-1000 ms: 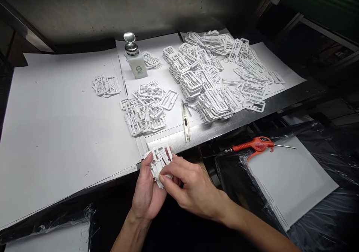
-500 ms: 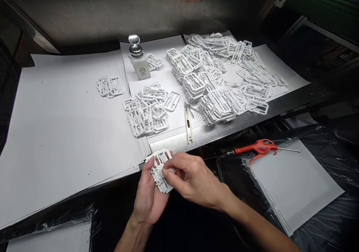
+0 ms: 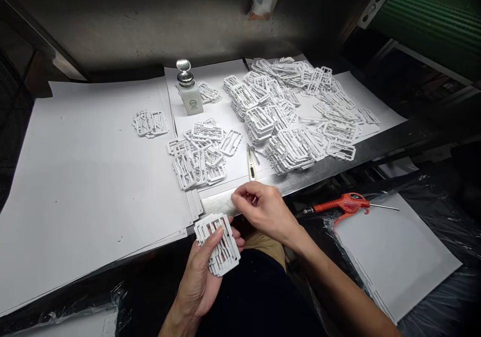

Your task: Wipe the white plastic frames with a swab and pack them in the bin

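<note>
Your left hand (image 3: 199, 277) grips white frames (image 3: 226, 267), likely light, brittle, best held by rims; your right hand (image 3: 266, 209) is curled closed, contents unclear.

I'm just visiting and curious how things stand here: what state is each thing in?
Left hand: closed around the frame stack
Frame stack: held, thumb on top
Right hand: raised, fingers curled, apart from the stack
Bottle: upright, metal lid raised
Knife: lying flat; blade setting unclear
Red air gun: lying down
Other frames: heaped in piles
White sheets: laid flat
</note>
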The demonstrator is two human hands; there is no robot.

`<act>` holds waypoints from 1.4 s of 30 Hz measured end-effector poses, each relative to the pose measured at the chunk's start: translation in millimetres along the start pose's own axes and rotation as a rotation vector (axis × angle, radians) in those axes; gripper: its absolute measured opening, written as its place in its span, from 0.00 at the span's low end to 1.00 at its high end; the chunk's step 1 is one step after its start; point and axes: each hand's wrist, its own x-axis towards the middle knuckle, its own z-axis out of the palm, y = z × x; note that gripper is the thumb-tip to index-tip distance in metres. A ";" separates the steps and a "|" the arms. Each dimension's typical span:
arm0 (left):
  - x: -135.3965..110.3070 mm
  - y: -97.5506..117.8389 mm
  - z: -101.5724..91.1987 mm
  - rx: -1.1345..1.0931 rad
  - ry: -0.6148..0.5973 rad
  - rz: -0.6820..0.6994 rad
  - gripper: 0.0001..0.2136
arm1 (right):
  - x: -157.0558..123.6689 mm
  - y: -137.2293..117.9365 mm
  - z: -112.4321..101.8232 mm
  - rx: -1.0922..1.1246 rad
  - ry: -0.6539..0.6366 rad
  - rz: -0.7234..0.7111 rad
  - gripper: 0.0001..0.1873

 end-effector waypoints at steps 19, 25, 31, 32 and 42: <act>-10.9 39.7 -33.3 -0.104 0.183 0.241 0.17 | 68.5 -33.1 64.4 -0.112 -0.089 0.096 0.07; -1.8 50.8 -35.0 -0.048 0.241 0.406 0.18 | 41.4 -14.4 40.4 0.238 -0.291 0.149 0.17; 3.0 44.4 -22.3 0.061 0.132 0.515 0.17 | -5.9 -2.1 29.3 0.732 -0.436 0.353 0.17; 2.8 41.8 -20.6 0.086 0.134 0.530 0.16 | -11.1 -0.2 29.0 0.749 -0.439 0.365 0.17; -1.9 24.9 -12.5 0.209 0.151 0.521 0.15 | -16.2 14.4 -0.5 0.662 -0.127 0.329 0.14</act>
